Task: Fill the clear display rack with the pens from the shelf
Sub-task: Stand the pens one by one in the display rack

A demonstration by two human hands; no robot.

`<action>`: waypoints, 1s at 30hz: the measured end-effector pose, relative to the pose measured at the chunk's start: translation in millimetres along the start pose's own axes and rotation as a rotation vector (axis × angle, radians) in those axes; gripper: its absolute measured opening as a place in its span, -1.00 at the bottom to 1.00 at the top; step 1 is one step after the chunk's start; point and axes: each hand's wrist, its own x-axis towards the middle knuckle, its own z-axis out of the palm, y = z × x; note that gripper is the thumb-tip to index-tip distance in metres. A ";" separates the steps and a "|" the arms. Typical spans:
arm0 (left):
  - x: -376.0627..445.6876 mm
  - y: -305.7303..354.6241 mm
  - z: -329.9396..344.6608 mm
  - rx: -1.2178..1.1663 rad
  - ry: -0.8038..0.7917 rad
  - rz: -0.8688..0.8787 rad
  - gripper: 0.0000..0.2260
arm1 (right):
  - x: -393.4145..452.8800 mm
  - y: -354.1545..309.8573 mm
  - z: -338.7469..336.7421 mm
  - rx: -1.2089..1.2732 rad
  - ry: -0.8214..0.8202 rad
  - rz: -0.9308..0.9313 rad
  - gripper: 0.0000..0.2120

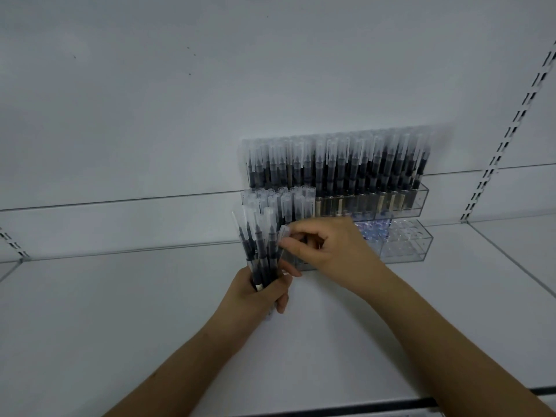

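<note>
A clear stepped display rack [404, 246] stands on the white shelf against the back wall. Its back tier is packed with dark pens with clear caps [337, 164], the middle tier holds a short row at its left end, and the front tier's holes at the right are bare. My left hand [264, 291] grips a bundle of several pens [260, 242] upright, just left of the rack. My right hand [328, 248] pinches the clear cap of one pen [282, 236] at the bundle's right edge, in front of the rack's lower left.
The white shelf [150, 311] spreads wide to the left and front of the rack. A slotted metal upright [511, 127] runs up the wall at the right. A dark shelf edge [391, 406] crosses the bottom.
</note>
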 end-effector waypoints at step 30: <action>1.9 -5.5 1.5 -0.032 -0.002 0.015 -0.75 | 14.8 12.2 -31.0 -0.169 0.459 0.162 -0.85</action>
